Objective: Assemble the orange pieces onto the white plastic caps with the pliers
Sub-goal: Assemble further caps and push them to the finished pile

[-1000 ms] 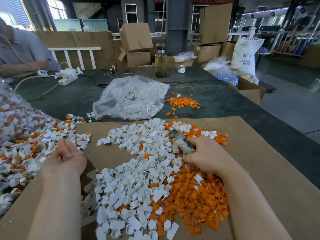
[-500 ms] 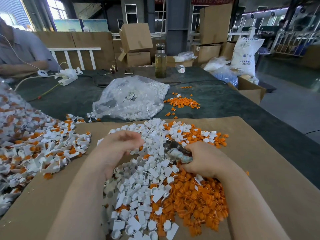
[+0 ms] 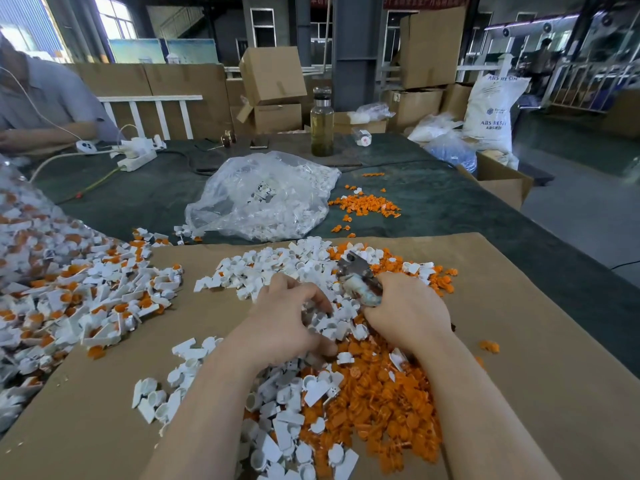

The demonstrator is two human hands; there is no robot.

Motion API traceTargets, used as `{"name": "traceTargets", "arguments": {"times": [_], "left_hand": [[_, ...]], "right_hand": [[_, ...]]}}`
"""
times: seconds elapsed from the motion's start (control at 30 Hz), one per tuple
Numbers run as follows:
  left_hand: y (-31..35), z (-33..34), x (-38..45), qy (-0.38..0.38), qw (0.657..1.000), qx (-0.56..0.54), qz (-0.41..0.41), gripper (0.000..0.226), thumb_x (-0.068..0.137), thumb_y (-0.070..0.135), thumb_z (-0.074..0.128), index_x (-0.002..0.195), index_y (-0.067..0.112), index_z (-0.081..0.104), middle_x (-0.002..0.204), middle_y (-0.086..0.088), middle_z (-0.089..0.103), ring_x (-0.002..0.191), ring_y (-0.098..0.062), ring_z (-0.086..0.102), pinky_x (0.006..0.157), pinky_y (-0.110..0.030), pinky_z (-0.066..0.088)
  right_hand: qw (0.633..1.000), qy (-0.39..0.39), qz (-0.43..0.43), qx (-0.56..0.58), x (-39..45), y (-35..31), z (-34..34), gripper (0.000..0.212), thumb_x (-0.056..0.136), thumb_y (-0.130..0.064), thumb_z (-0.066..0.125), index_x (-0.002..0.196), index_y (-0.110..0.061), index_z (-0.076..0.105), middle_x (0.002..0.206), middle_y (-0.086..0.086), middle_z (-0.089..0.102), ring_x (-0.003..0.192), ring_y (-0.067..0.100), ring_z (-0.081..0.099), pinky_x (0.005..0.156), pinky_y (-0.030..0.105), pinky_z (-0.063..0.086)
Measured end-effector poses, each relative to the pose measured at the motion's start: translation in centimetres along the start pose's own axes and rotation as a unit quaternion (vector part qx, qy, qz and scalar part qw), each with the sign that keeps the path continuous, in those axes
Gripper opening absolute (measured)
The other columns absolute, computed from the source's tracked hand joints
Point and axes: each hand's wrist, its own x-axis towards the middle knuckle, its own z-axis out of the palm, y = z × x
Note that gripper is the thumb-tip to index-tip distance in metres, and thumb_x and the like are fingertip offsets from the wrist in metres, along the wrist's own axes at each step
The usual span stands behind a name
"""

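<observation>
A heap of loose white plastic caps (image 3: pixel 277 441) and orange pieces (image 3: pixel 384 400) lies on brown cardboard (image 3: pixel 540 393) in front of me. My right hand (image 3: pixel 408 313) grips the pliers (image 3: pixel 360 278), whose metal jaws point up and away over the heap. My left hand (image 3: pixel 287 320) sits in the middle of the heap with its fingers curled down among the white caps; whether it holds one is hidden. A pile of assembled caps (image 3: pixel 79 296) with orange inserts spreads out at the left.
A clear plastic bag (image 3: pixel 263 199) of white caps lies on the dark green table (image 3: pixel 450 202) beyond the cardboard, with a small orange pile (image 3: pixel 367 206) beside it. A bottle (image 3: pixel 322 123), a power strip (image 3: pixel 136 157) and a seated person (image 3: pixel 38 98) are farther back.
My left hand has swung from the assembled pile at the left into the middle of the heap, next to my right hand. The pliers have stayed in my right hand, tilting slightly.
</observation>
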Motion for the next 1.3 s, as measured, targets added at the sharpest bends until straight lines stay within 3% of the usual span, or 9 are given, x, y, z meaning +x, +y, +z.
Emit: {"name": "traceTargets", "arguments": {"times": [0.13,0.27,0.4,0.6,0.93,1.03,1.1,1.17,1.3], "left_hand": [[-0.3,0.6,0.4,0.070,0.997,0.024,-0.010,0.042,0.067,0.044,0.087,0.100,0.040,0.061,0.111,0.009,0.034,0.108,-0.015,0.043,0.091,-0.032,0.046],[-0.1,0.9,0.5,0.105,0.993,0.038,-0.024,0.039,0.069,0.046,0.086,0.094,0.041,0.057,0.111,0.007,0.034,0.106,-0.017,0.049,0.086,-0.032,0.047],[-0.1,1.0,0.7,0.112,0.992,0.038,-0.037,0.039,0.068,0.046,0.087,0.092,0.041,0.057,0.109,0.008,0.035,0.105,-0.016,0.051,0.080,-0.029,0.043],[-0.2,1.0,0.7,0.115,0.991,0.046,-0.044,0.044,0.066,0.050,0.086,0.100,0.037,0.062,0.111,0.007,0.038,0.104,-0.015,0.047,0.077,-0.028,0.041],[0.1,1.1,0.6,0.160,0.985,0.055,-0.034,0.027,0.075,0.049,0.080,0.094,0.037,0.065,0.100,0.011,0.040,0.088,-0.009,0.046,0.059,-0.019,0.031],[0.2,1.1,0.6,0.182,0.983,0.027,-0.026,0.022,0.076,0.047,0.080,0.090,0.037,0.066,0.093,0.015,0.038,0.076,0.000,0.045,0.057,-0.013,0.027],[0.3,0.9,0.6,0.201,0.979,0.005,-0.027,0.021,0.077,0.045,0.079,0.090,0.036,0.066,0.096,0.014,0.043,0.082,-0.003,0.047,0.060,-0.017,0.032],[0.4,0.6,0.5,0.223,0.974,-0.036,-0.033,0.020,0.078,0.042,0.079,0.092,0.035,0.066,0.096,0.018,0.051,0.086,-0.002,0.052,0.065,-0.021,0.037],[0.9,0.1,0.2,0.246,0.955,-0.163,-0.029,0.017,0.079,0.031,0.080,0.089,0.036,0.066,0.089,0.020,0.063,0.079,0.008,0.058,0.062,-0.014,0.039]], "right_hand": [[0.999,0.001,0.024,0.036,0.1,0.8,-0.8,0.014,0.081,-0.030,0.062,0.074,-0.025,0.051,0.072,-0.007,0.057,0.063,0.010,0.054,0.047,0.024,0.035],[0.998,-0.040,-0.015,0.039,0.0,1.1,-1.4,0.018,0.080,-0.032,0.066,0.072,-0.026,0.051,0.073,-0.008,0.057,0.065,0.008,0.055,0.049,0.025,0.038],[0.996,-0.066,-0.048,0.027,0.0,0.5,-1.0,0.019,0.079,-0.035,0.069,0.073,-0.027,0.053,0.075,-0.008,0.058,0.067,0.007,0.055,0.051,0.025,0.042],[0.998,-0.031,-0.062,0.003,-0.1,0.0,-0.5,0.014,0.083,-0.042,0.065,0.083,-0.031,0.057,0.078,-0.011,0.058,0.072,0.009,0.056,0.053,0.025,0.044],[0.998,-0.027,-0.047,-0.013,0.0,-0.1,0.1,0.016,0.085,-0.043,0.062,0.087,-0.030,0.055,0.076,-0.013,0.054,0.068,0.008,0.052,0.051,0.025,0.041],[0.999,-0.014,-0.043,-0.012,-0.1,-0.4,0.4,0.009,0.084,-0.035,0.060,0.085,-0.027,0.055,0.074,-0.010,0.055,0.063,0.009,0.051,0.047,0.023,0.034],[0.999,-0.002,-0.036,-0.003,-0.1,-0.5,0.4,0.009,0.084,-0.035,0.060,0.083,-0.026,0.056,0.073,-0.009,0.056,0.063,0.010,0.052,0.047,0.023,0.035],[0.999,0.030,-0.027,0.014,-0.1,-0.6,0.3,0.014,0.085,-0.036,0.060,0.079,-0.026,0.054,0.070,-0.009,0.055,0.061,0.008,0.050,0.046,0.023,0.034],[0.988,0.089,-0.024,0.121,-0.1,-0.8,-0.3,0.027,0.087,-0.034,0.064,0.069,-0.027,0.045,0.067,-0.010,0.053,0.061,0.006,0.049,0.046,0.024,0.030]]}}
